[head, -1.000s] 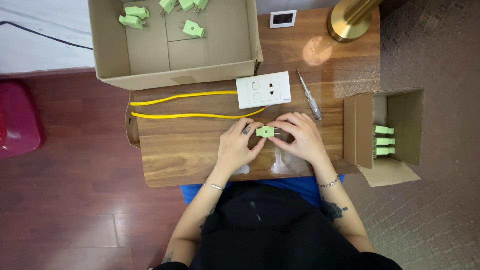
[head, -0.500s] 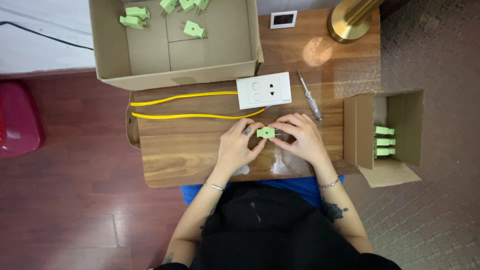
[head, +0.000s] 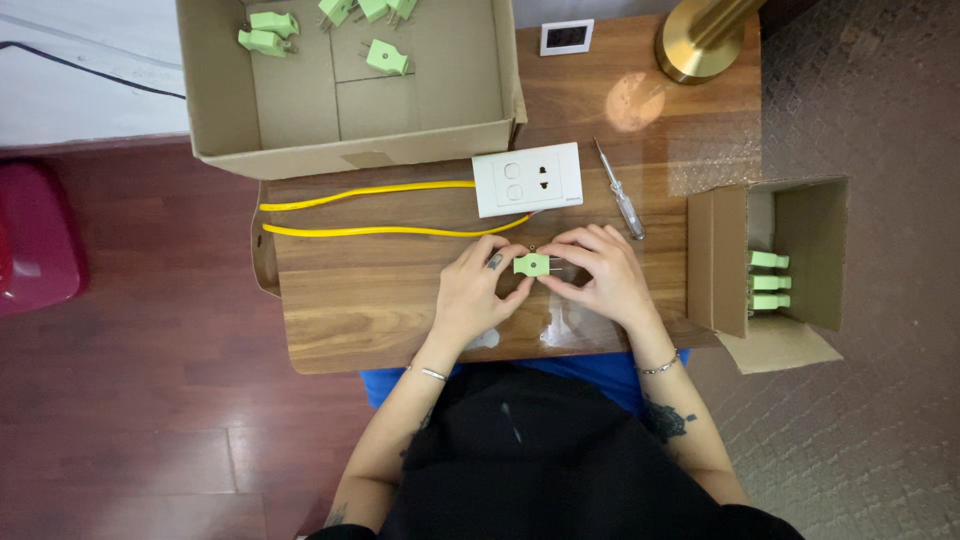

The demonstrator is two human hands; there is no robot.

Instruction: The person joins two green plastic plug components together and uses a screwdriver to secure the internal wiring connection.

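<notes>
Seen from above, we hold a small pale green plastic plug (head: pixel 531 264) between both hands, just above the middle of a wooden table (head: pixel 380 310) with a smooth, glossy grain. Our left hand (head: pixel 474 295) pinches its left end with thumb and fingertips closed on it; our right hand (head: pixel 600 275) grips the right end the same way, where two thin metal prongs just show. Most of the plug's body is hidden by our fingers.

Beyond the hands lies one white rectangular wall socket plate (head: pixel 527 179) with a yellow cable (head: pixel 370 210) running left from it in two long strands. One slim screwdriver (head: pixel 620 190) with a clear handle lies just right of the plate.

A large open cardboard box (head: pixel 440 80) at the top holds five green plugs that we can count, some cut off by the frame edge. A smaller cardboard box (head: pixel 720 250) on the right holds three more, partly hidden. A round brass lamp base (head: pixel 700 45) and a small white framed display (head: pixel 566 37) stand at the far edge.
</notes>
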